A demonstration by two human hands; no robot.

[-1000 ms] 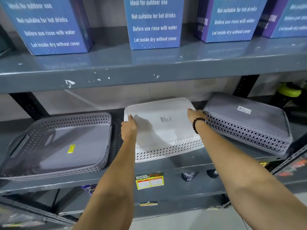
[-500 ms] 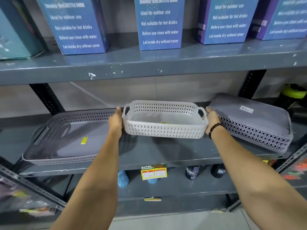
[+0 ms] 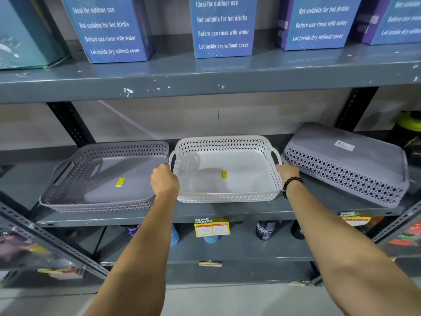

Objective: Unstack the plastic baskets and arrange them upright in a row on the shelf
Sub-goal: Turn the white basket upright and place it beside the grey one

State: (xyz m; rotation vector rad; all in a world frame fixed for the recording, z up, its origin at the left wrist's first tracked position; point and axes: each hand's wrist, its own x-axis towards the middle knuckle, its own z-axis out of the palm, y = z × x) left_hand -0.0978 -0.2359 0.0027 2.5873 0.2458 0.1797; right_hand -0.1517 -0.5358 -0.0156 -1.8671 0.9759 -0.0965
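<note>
A white perforated basket (image 3: 227, 176) sits upright at the middle of the grey shelf (image 3: 227, 210), its open side up and a yellow sticker inside. My left hand (image 3: 164, 180) grips its left rim and my right hand (image 3: 287, 173), with a dark bead bracelet on the wrist, grips its right rim. Left of it a grey basket (image 3: 102, 179) stands upright with a yellow sticker on its floor. On the right another grey basket (image 3: 348, 165) lies upside down and tilted, with a white label on its bottom.
Several blue printed boxes (image 3: 222, 26) stand on the shelf above (image 3: 205, 78). A black upright post (image 3: 70, 122) rises behind the left basket. A yellow price tag (image 3: 211, 226) hangs on the shelf edge, with bottles (image 3: 264, 230) on the shelf below. A green-lidded item (image 3: 409, 122) stands at the far right.
The white basket lay upside down a second ago. Both hands lifted it, turned it over, and it now rests open side up on the shelf between the grey baskets.
</note>
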